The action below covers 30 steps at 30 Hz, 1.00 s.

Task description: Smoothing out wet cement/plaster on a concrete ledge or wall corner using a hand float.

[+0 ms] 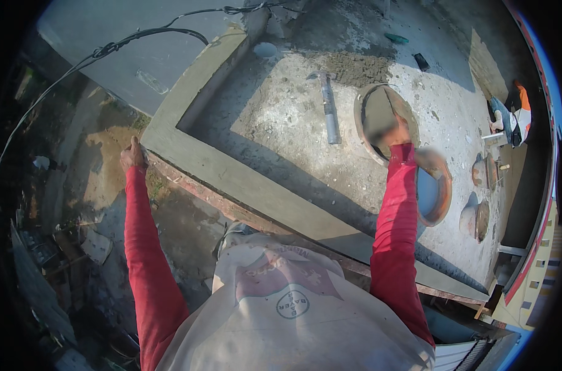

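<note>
My left hand [132,154] is closed at the outer corner of a low, freshly plastered grey parapet wall [256,179], fingers against its edge. My right arm reaches over the wall, and my right hand [400,131] is at a round pan [360,114] of wet grey mortar [380,110]. Motion blur smears its fingers, and whatever they may hold cannot be made out. Left of the pan lies a hammer [330,111] with a thick grey handle. Just nearer than the pan stands an orange-brown bowl [443,207] with pale liquid inside.
A heap of mortar [358,68] lies beyond the hammer. Two more pans [476,219] stand at the right, near a crouching co-worker [519,117] in an orange and white top. Black cables [114,46] cross the upper left. Outside the wall, the ground [108,154] lies well below.
</note>
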### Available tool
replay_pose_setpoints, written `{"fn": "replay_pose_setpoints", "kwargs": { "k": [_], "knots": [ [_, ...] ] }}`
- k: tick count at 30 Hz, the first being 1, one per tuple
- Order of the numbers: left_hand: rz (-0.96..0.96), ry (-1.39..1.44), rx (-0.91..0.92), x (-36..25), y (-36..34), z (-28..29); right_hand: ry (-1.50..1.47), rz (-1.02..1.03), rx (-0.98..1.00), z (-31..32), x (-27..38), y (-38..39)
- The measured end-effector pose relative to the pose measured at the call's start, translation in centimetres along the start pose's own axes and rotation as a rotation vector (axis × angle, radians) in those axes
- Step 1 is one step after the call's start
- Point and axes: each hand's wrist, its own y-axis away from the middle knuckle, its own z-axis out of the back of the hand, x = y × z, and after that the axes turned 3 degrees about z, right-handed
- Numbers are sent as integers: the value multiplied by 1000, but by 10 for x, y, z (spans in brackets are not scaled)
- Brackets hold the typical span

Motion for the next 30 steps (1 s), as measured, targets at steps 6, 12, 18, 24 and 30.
{"fn": "replay_pose_setpoints", "kwargs": {
  "k": [6,12,18,24,30],
  "knots": [
    [84,-27,-61,-21,23,7,314,-31,664,-99,94,163],
    [98,27,12,-27,30,12,1194,601,1153,-231,-5,275],
    [102,28,10,-26,29,11,1274,869,1290,-298,-44,284],
    [119,31,-10,-30,33,10,1402,655,1369,-291,-14,286],
    [120,72,-10,-33,39,12,1215,928,1149,-341,-67,283]
  ]
}}
